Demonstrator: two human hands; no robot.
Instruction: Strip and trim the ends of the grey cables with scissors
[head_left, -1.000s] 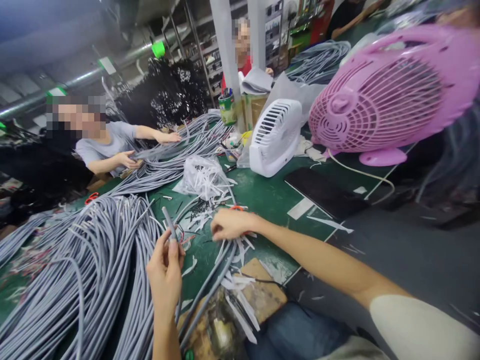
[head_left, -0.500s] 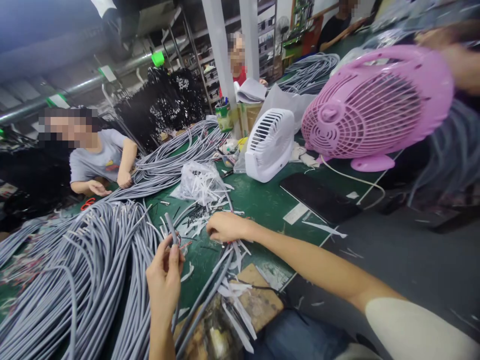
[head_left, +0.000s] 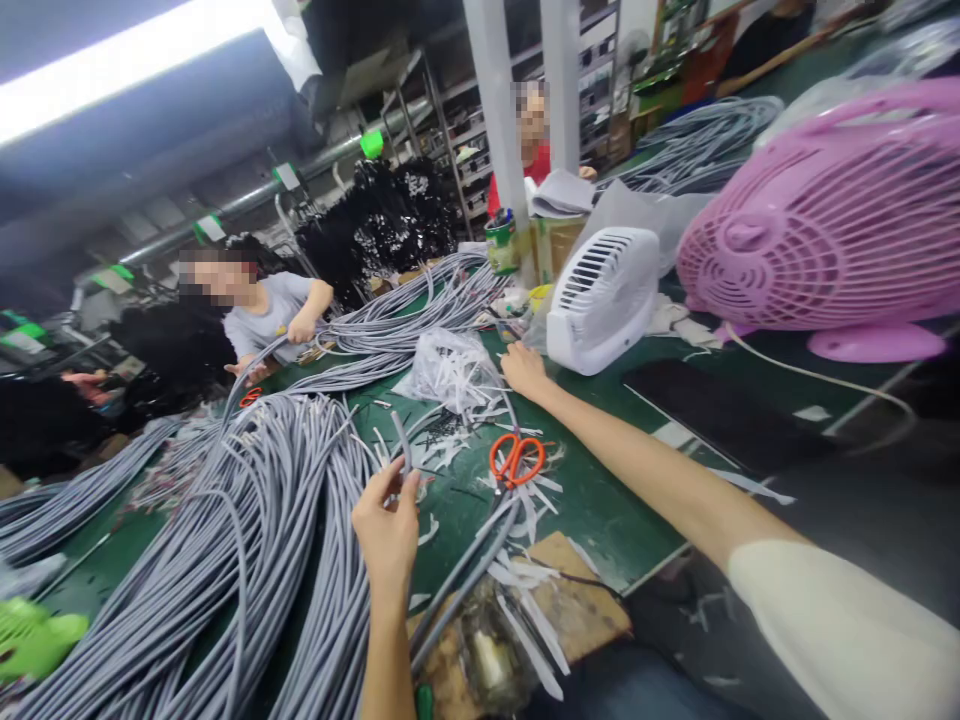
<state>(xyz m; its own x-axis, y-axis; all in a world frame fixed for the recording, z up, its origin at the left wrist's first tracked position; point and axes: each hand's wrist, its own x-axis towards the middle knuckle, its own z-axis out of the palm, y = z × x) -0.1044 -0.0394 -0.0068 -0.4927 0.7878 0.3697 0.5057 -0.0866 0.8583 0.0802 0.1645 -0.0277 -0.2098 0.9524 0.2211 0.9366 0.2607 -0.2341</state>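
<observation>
My left hand (head_left: 388,515) is closed on the end of a grey cable (head_left: 402,440), which sticks up between thumb and fingers. My right hand (head_left: 523,370) reaches out over the green table, fingers extended, beside the white fan (head_left: 604,300) and a clear plastic bag (head_left: 450,365) with white strips. Nothing shows in its grasp, though the fingertips are small in view. Orange-handled scissors (head_left: 516,462) lie on the table between my two hands, on white scraps. Two thicker grey cable lengths (head_left: 469,570) run from near the scissors toward me.
A large heap of grey cables (head_left: 187,560) fills the left side. A pink fan (head_left: 817,220) and a black flat pad (head_left: 720,415) stand to the right. Across the table a co-worker in a grey shirt (head_left: 274,310) handles cables. A board (head_left: 570,590) lies at the near edge.
My right hand has left the spot by the scissors and moved forward toward the white fan, uncovering the orange handles. My left hand still holds the cable. The view has swung left.
</observation>
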